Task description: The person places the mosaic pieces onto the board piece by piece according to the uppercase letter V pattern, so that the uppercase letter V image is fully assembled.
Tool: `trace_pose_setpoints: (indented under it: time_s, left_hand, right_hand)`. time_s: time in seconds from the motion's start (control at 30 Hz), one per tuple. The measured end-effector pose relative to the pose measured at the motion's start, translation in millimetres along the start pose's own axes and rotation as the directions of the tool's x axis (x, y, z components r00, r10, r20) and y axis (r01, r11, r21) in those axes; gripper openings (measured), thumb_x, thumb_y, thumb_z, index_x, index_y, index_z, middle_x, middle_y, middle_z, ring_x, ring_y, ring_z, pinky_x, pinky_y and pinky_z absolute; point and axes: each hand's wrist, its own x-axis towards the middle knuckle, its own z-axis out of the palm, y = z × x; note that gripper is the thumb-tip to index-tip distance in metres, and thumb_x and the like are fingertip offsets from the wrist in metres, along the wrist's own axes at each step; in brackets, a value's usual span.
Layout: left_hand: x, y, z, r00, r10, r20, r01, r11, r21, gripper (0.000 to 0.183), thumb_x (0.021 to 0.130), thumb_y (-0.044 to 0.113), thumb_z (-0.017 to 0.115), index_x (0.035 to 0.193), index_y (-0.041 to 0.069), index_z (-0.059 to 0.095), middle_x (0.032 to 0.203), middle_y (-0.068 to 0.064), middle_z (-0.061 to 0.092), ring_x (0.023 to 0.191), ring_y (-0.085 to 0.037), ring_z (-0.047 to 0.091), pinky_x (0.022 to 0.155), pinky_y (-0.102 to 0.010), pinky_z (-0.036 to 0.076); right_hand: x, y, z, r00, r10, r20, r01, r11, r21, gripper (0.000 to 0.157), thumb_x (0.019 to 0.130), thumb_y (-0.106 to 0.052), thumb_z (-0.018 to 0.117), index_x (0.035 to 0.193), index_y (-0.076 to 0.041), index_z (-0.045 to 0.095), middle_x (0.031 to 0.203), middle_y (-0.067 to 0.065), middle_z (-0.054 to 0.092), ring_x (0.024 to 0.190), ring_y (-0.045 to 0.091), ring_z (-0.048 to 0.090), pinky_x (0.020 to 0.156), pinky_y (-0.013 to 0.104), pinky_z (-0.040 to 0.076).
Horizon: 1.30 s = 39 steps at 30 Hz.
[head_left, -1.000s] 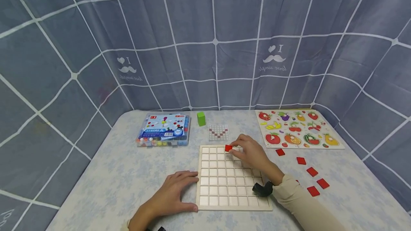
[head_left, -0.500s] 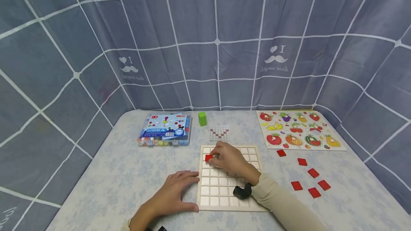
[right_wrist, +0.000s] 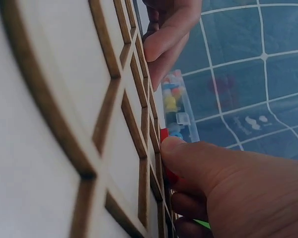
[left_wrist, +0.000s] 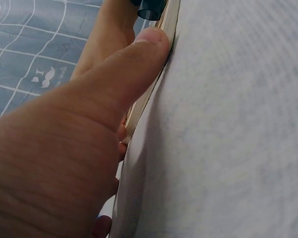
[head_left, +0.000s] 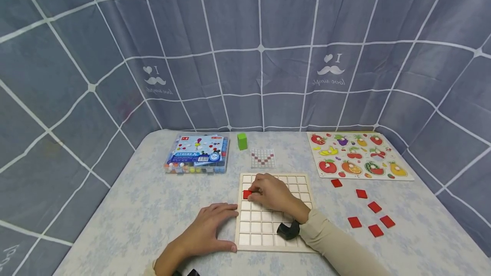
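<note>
A wooden board [head_left: 256, 239] with a grid of square recesses lies in front of me. My right hand [head_left: 273, 193] pinches a red square tile [head_left: 246, 194] at the leftmost column, around the third row from the far edge. In the right wrist view, the thumb and fingers hold that red tile [right_wrist: 164, 135] against the grid; whether it is seated in a recess I cannot tell. My left hand [head_left: 205, 231] rests at the board's left edge, its fingers extended and thumb spread. The left wrist view shows the thumb [left_wrist: 139, 57] against the board's side [left_wrist: 139, 111].
Several loose red tiles [head_left: 375, 230] lie right of the board. Behind it is a small card [head_left: 263, 158] with a V-shaped pattern of red squares. A green block [head_left: 242, 141], a clear box of coloured pieces [head_left: 197, 154] and a fruit puzzle board [head_left: 356, 156] stand farther back.
My right hand has carried the red tile from above the board's far edge leftward and nearer, down to the left column. The left hand has stayed at the board's edge.
</note>
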Motion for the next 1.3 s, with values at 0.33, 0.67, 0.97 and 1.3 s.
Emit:
trace_pose_setpoints:
  time_s: [0.33, 0.67, 0.97, 1.3]
  left_hand:
    - [0.4, -0.7, -0.2, 1.0, 0.002, -0.012, -0.002, 1.0, -0.013, 0.082, 0.077, 0.071, 0.073, 0.139, 0.02, 0.06, 0.149, 0.008, 0.049, 0.135, -0.022, 0.042, 0.099, -0.061, 0.033]
    - [-0.5, -1.4, 1.4, 1.0, -0.029, 0.0, 0.029, 0.999, -0.027, 0.083, 0.075, 0.073, 0.073, 0.139, 0.021, 0.06, 0.149, 0.008, 0.049, 0.136, -0.02, 0.04, 0.102, -0.06, 0.032]
    - [-0.6, -2.0, 1.5, 0.999, -0.037, 0.012, 0.037, 0.998, -0.046, 0.082, 0.076, 0.072, 0.074, 0.14, 0.023, 0.059, 0.15, 0.009, 0.049, 0.136, -0.021, 0.04, 0.101, -0.061, 0.032]
    - [-0.3, -1.7, -0.3, 0.999, -0.037, 0.03, 0.039, 0.998, -0.059, 0.081, 0.077, 0.071, 0.073, 0.141, 0.024, 0.058, 0.15, 0.01, 0.048, 0.137, -0.02, 0.04, 0.103, -0.062, 0.03]
  right_hand:
    - [1.0, 4.9, 2.9, 0.997, -0.065, -0.037, 0.067, 0.996, 0.052, 0.011, 0.087, -0.026, 0.081, 0.095, -0.017, 0.081, 0.088, -0.009, 0.063, 0.08, 0.01, 0.052, 0.069, 0.028, 0.043]
    - [2.4, 5.1, 5.5, 0.999, -0.042, -0.022, 0.044, 0.996, 0.081, 0.011, 0.086, -0.027, 0.082, 0.094, -0.02, 0.081, 0.089, -0.011, 0.064, 0.081, 0.01, 0.052, 0.071, 0.028, 0.043]
    - [4.0, 5.3, 5.6, 0.999, -0.047, -0.017, 0.048, 0.994, 0.096, 0.009, 0.086, -0.024, 0.082, 0.093, -0.018, 0.081, 0.086, -0.01, 0.064, 0.079, 0.01, 0.053, 0.069, 0.027, 0.043]
    - [2.9, 4.4, 4.9, 0.997, -0.077, -0.026, 0.079, 0.995, 0.062, 0.006, 0.086, -0.023, 0.082, 0.089, -0.018, 0.081, 0.086, -0.01, 0.065, 0.078, 0.01, 0.053, 0.068, 0.026, 0.043]
